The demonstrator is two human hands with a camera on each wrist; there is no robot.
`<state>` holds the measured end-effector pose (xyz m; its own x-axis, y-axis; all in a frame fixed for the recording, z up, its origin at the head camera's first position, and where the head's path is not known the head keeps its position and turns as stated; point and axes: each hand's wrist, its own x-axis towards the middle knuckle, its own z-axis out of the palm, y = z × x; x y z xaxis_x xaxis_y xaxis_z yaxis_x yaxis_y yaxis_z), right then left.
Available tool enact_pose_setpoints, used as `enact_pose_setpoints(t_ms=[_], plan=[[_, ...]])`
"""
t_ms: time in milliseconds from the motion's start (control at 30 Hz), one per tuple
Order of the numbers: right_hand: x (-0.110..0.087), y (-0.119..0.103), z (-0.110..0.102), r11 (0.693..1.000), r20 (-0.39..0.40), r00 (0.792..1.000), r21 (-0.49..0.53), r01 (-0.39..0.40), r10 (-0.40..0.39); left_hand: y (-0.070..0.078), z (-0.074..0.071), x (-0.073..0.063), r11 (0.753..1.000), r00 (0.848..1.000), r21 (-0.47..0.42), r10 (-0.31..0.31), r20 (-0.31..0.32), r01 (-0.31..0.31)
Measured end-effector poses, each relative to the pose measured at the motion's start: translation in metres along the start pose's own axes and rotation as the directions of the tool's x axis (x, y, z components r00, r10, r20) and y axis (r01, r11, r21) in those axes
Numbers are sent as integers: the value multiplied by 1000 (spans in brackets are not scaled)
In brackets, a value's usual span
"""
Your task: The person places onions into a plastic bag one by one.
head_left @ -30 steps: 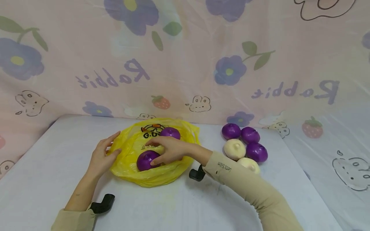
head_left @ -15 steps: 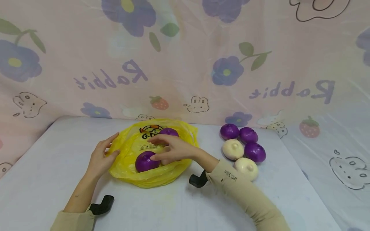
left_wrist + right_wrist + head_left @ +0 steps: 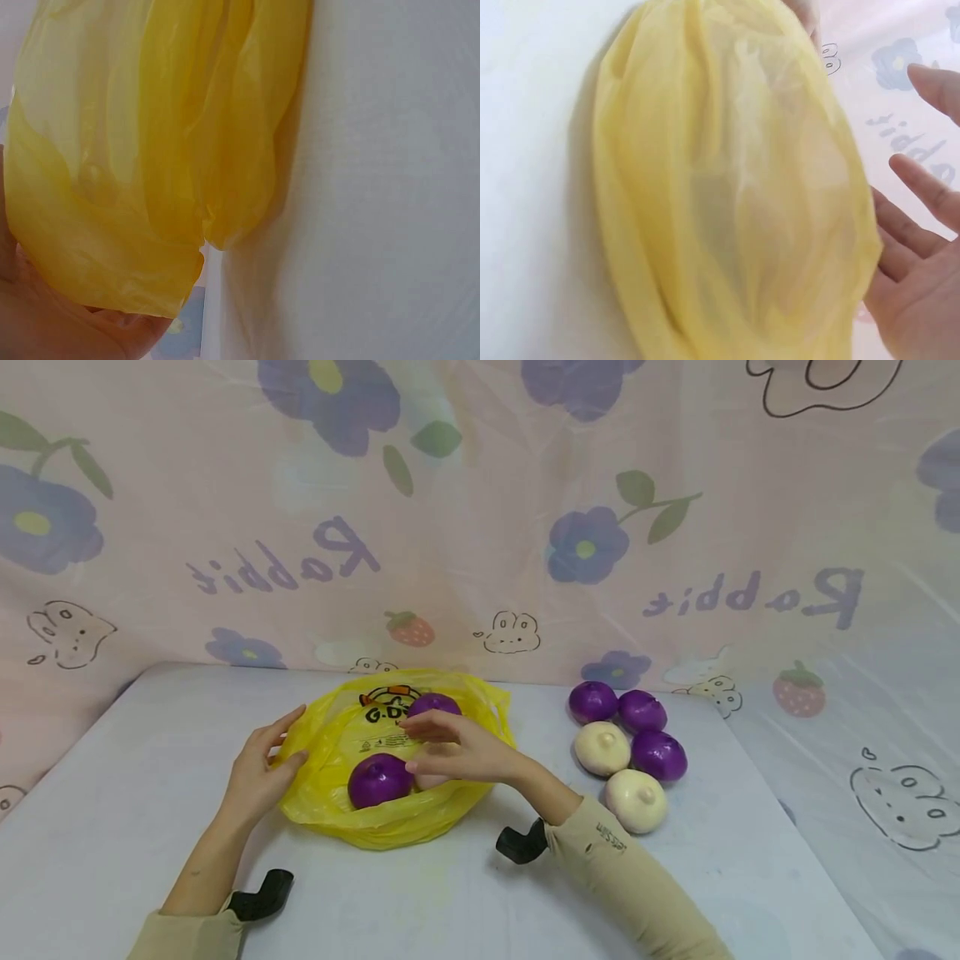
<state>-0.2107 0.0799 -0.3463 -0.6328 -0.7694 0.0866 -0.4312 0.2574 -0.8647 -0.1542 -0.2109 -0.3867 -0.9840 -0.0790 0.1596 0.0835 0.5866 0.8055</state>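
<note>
A yellow plastic bag [image 3: 375, 828] lies with its mouth spread on the white table. Inside it are a purple onion [image 3: 379, 782] near the front and another purple onion [image 3: 433, 704] toward the back, partly hidden by my right hand. At the bag's left rim, my left hand [image 3: 258, 772] touches the plastic with its fingers and thumb apart; in the left wrist view the bag covers part of that hand [image 3: 67, 326]. My right hand [image 3: 468, 752] hovers over the bag's mouth, fingers extended and holding nothing. The right wrist view shows those fingers [image 3: 922, 232] spread beside the yellow plastic.
Right of the bag, three purple onions [image 3: 659, 756] and two white onions [image 3: 636, 801] sit grouped on the table [image 3: 405, 910]. A printed curtain [image 3: 465, 527] hangs behind the table's far edge. Black fittings [image 3: 262, 895] show at both wrists.
My right hand has let go of the front purple onion and drawn back a little to the right. That onion stays in the bag. My left hand keeps its place at the rim.
</note>
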Motion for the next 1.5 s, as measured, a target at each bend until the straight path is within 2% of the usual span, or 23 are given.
enact_pose_setpoints(t_ms=[200,467,633,867,1000,1200,1333,1500], plan=[[-12,5,-5,1000,-36,999,-24,14,-15,0,1,0,1000,1000,-1,9,-3,-9],[-26,7,-11,999,-154,987,-11,-53,50,0,1,0,1000,1000,-2,0,0,0],[-36,14,-16,999,-256,966,-17,-47,41,-1,1,1,1000,1000,1,-3,3,3],[-54,24,-25,1000,-392,920,11,-21,23,-2,1,1,1000,1000,0,7,7,-7],[-62,30,-31,1000,-427,904,6,-10,11,-2,2,1,1000,1000,-5,8,13,-8],[-71,36,-40,999,-461,887,-4,-49,42,-1,2,2,1000,1000,-8,-3,17,3],[-78,30,-44,996,-511,855,14,-87,82,-1,1,3,1000,1000,-5,-1,18,1],[-87,31,-52,989,-601,788,30,-142,131,-1,2,4,1000,1000,-10,10,20,-9]])
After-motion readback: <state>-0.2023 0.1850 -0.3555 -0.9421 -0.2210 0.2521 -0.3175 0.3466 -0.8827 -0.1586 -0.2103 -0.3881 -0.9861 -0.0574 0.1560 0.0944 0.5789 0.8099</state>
